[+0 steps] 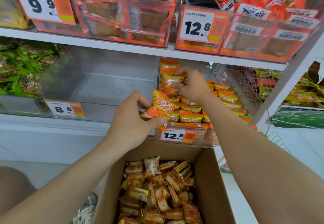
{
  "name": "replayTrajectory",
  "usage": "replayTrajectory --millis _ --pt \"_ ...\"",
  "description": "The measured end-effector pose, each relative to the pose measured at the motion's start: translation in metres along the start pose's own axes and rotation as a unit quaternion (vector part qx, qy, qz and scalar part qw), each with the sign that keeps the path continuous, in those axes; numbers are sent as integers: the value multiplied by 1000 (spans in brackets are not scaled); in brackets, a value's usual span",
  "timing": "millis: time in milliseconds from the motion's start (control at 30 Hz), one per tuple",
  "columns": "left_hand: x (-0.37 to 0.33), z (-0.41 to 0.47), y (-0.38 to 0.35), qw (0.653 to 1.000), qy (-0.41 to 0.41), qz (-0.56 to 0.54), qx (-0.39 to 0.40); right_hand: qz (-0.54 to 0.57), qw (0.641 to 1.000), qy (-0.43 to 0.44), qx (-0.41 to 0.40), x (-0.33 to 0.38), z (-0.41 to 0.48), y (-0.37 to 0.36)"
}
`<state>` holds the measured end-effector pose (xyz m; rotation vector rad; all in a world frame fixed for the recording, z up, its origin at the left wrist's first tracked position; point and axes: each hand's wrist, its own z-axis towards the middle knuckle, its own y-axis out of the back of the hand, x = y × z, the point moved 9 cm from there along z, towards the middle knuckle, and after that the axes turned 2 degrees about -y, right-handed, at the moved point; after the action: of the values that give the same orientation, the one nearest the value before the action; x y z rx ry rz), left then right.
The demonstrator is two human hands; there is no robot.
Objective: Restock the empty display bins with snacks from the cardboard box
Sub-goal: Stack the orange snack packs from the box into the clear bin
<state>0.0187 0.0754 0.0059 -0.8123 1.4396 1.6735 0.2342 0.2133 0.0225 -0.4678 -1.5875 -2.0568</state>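
Your left hand (133, 120) grips a packet (160, 108), your right hand (192, 86) pinches a second packet (172, 83) over the heaped bin (213, 142); stacked loosely, both could slide out.

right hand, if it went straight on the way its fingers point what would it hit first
Probably the upright orange packets at the left side of the bin, just past the packet the right hand pinches, though depth is unclear.
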Motion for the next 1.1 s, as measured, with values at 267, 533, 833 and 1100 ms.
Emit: replayTrajectory --millis 267,533,833,1100 --pt "-4 -6 0 1000 2 -19 -19 64 996 -12 67 -2 -16 0" --pt "-13 -10 -1 995 -29 -80 -44 218 975 21 46 43 -111 21" --pt "-5 0 -15 994 -65 90 -18 188 981 -25 -32 -4 -96 23" --pt "0 11 -31 990 -69 125 -4 21 997 58 -50 9 -62 -3"
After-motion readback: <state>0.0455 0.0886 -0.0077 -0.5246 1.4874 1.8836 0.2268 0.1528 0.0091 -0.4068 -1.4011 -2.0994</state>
